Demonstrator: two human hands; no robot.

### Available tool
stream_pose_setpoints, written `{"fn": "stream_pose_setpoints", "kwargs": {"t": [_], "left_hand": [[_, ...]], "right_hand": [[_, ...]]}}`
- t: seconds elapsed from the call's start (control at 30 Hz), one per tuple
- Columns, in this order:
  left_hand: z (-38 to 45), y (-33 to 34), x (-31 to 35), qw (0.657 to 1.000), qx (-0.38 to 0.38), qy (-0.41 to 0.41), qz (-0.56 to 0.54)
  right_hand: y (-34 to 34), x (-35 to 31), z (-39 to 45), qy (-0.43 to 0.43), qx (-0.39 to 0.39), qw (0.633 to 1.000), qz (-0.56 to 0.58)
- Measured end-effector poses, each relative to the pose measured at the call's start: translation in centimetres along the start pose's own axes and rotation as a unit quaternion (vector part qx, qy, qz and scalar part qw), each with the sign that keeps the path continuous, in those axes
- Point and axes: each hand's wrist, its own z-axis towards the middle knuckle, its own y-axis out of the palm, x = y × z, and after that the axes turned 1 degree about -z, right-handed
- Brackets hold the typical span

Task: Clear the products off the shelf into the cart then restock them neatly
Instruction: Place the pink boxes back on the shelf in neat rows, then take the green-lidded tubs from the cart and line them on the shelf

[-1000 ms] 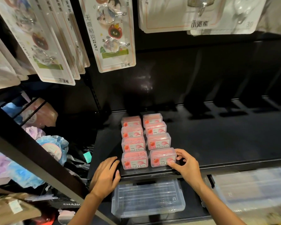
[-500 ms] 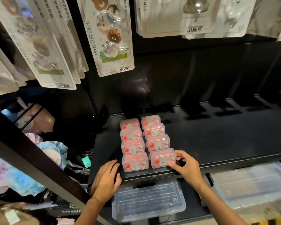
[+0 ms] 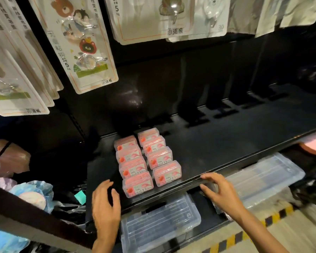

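Floss boxes (image 3: 147, 161) sit between both hands — left (image 3: 106, 207), right (image 3: 221, 190) — loose-fingered, empty.

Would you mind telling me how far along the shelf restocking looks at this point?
Done: eight pink dental floss boxes sit in two neat rows of four at the left of the black shelf. In hand: nothing; the left hand hovers empty by the front-left box, and the right hand is at the shelf's front edge, holding nothing. Left: the rest of the shelf is bare, so more stock probably follows; the cart is out of view.
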Motion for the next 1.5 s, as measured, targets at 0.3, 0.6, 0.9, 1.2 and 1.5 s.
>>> {"fn": "stream_pose_setpoints", "kwargs": {"t": [0.3,0.6,0.9,1.2,1.5], "left_hand": [[-7.5,11.4,17.3,0.896,-0.253,0.363,-0.038],[-22.0,22.2,33.3,0.818,-0.418,0.384,-0.095],[-32.5,31.0,46.3,0.738,-0.502,0.425,-0.151],[-34.4,41.6,56.1,0.706,-0.532,0.432,-0.178],[-35.2,58.5,71.0,0.656,-0.602,0.413,-0.192]], "right_hand": [[-11.5,3.4,-9.4,-0.008,0.12,0.972,-0.201],[-25.7,13.0,-22.6,0.144,0.22,0.947,-0.186],[-38.0,20.3,-30.1,0.229,0.285,0.913,-0.182],[-45.4,29.0,-30.0,0.297,0.36,0.868,-0.17],[-57.6,41.7,-24.0,0.382,0.4,0.817,-0.164]]}}
